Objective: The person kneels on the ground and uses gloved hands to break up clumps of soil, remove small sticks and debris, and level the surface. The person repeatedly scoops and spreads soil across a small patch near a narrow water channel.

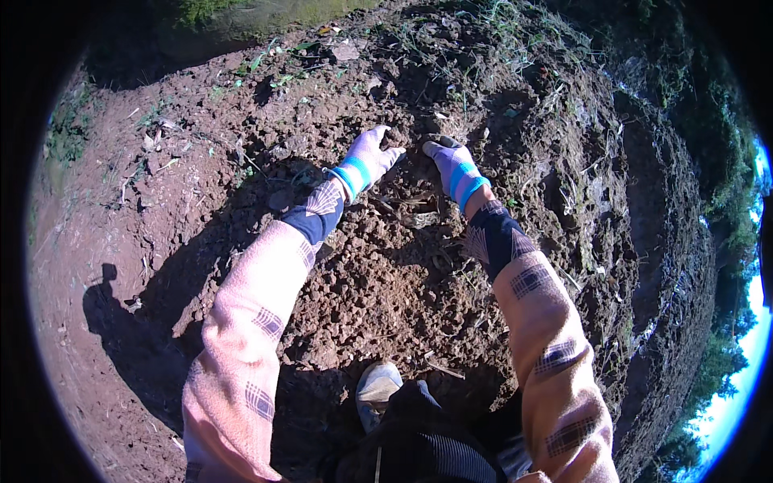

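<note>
Crumbly brown soil [374, 284] spreads before me, with clods of several sizes. My left hand [368, 158], in a light knitted work glove with a blue cuff band, rests at the loose soil, thumb and fingers parted around a gap facing right. Across a short stretch of dirt, my right hand [450, 160] wears a matching glove with darker fingertips, which touch or hover just over the clods. Whether either hand has soil in its grasp, I cannot tell. Dry plant stalks [416, 211] lie between and below the hands.
My shoe [377, 389] stands on the soil at the bottom centre. Cut grass [513, 36] lies on the ground at the upper right. A mossy edge [241, 24] borders the top left. Shrubs or trees [724, 229] line the far right. My shadow [115, 302] falls to the left.
</note>
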`<state>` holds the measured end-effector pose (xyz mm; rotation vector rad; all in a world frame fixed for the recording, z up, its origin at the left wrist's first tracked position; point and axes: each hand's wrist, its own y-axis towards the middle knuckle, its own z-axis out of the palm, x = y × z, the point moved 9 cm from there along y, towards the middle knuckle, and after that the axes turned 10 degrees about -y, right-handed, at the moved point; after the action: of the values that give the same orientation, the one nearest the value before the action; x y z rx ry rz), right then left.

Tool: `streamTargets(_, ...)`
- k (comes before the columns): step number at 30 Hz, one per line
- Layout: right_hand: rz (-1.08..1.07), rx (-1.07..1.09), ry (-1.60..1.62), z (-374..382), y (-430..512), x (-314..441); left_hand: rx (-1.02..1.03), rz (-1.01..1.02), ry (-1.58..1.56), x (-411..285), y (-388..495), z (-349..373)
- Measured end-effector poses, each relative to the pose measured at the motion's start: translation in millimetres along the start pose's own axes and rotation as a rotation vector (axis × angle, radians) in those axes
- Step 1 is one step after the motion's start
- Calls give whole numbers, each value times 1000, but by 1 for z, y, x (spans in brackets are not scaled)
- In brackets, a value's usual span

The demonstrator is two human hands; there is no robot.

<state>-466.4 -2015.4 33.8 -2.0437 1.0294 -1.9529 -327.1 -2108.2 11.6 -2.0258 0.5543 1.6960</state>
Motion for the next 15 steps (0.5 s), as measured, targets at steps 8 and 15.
streamTargets(8, -110, -27, -162, -18, 22, 9, 275, -89, -348, -30, 1, 38)
streamTargets(15, 44, 64, 38, -18, -6, 2, 135, -103, -302, -25, -19, 5)
